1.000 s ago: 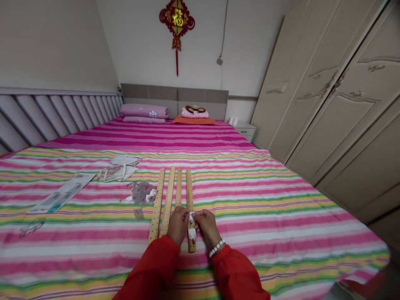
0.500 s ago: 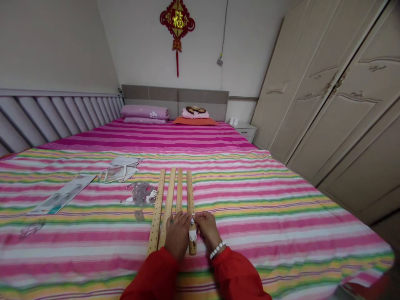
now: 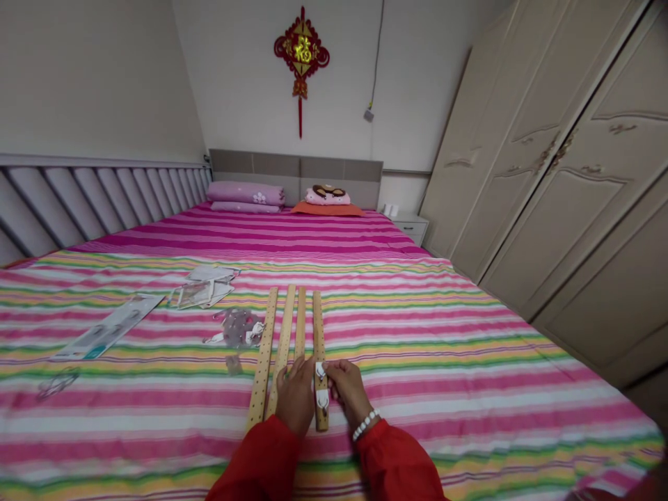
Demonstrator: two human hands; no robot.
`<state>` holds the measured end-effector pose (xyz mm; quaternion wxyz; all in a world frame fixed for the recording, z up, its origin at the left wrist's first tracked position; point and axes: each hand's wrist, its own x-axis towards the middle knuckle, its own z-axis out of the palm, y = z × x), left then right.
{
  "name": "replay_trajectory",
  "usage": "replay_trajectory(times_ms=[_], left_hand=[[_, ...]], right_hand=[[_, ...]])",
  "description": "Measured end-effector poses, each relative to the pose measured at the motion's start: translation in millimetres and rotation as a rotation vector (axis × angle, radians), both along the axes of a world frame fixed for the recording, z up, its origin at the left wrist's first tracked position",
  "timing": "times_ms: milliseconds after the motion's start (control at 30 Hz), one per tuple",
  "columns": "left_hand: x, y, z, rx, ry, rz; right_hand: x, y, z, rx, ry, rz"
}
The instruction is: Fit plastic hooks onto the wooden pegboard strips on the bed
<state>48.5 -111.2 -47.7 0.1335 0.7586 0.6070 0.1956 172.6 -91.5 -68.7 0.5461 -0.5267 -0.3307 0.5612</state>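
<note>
Near the front of the bed, a perforated wooden strip (image 3: 319,327) lies lengthwise between my hands. A small white hook (image 3: 320,371) sits on it, and a second white hook (image 3: 322,399) is just below, closer to me. My right hand (image 3: 347,390) pinches the upper hook at its right edge. My left hand (image 3: 295,398) is closed along the strip's left side, its fingertips beside the upper hook and partly hidden. Left of it lie more wooden strips: one with holes (image 3: 264,362), a plainer one (image 3: 284,327) and a narrow one (image 3: 300,320).
Small parts in a clear plastic bag (image 3: 240,328) lie left of the strips. Beyond are flat packets (image 3: 206,285), a long clear package (image 3: 112,325) and a thin coiled item (image 3: 58,381). Striped cloth covers the bed; a wardrobe (image 3: 553,209) stands to the right.
My fingers have moved apart from over the upper hook, which now lies exposed on the strip. My right hand stays at its right edge. The view has tilted slightly upward.
</note>
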Motion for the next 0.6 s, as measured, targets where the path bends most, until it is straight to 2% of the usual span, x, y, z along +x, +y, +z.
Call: replay_trajectory(times_ms=[100,367,500,600], left_hand=[[3.2,-0.9,5.4,-0.051,-0.038,0.016],[-1.0,-9.2,14.2,-0.099,-0.048,-0.052],[-9.4,-16.9,7.9,-0.096,-0.074,-0.104],[-28.1,-8.6,2.9,-0.060,-0.156,-0.146]], right_hand=[[0.2,1.0,0.4,-0.013,0.003,-0.005],[-0.4,-3.3,-1.2,0.030,0.010,-0.006],[1.1,-11.2,-3.7,0.019,-0.024,0.011],[1.9,-13.1,-7.4,0.023,-0.030,0.026]])
